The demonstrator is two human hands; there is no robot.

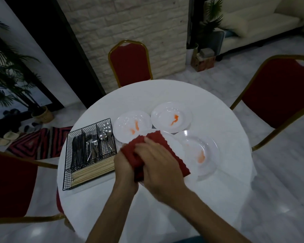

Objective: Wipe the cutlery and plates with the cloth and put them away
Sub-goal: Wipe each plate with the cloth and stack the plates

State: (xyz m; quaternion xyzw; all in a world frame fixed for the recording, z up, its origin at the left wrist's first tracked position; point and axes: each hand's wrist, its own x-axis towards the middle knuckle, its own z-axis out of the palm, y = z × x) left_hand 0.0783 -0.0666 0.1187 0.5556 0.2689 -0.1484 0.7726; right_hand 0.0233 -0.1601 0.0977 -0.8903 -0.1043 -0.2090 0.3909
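Observation:
A dark red cloth (174, 155) lies bunched over a white plate (175, 146) at the middle of the round white table (165, 95). My left hand (125, 165) grips the cloth's left side from below. My right hand (158, 163) lies on top of the cloth with its fingers curled into the fabric. Three more white plates carry orange smears: one (128, 125) at the back left, one (170, 116) at the back, one (202, 155) to the right. Whatever is inside the cloth is hidden.
A black wire caddy (89, 153) left of the plates holds knives, forks, spoons and wooden chopsticks. Red chairs with gold frames stand behind (130, 62), to the right (277, 92) and to the left (9, 183) of the table.

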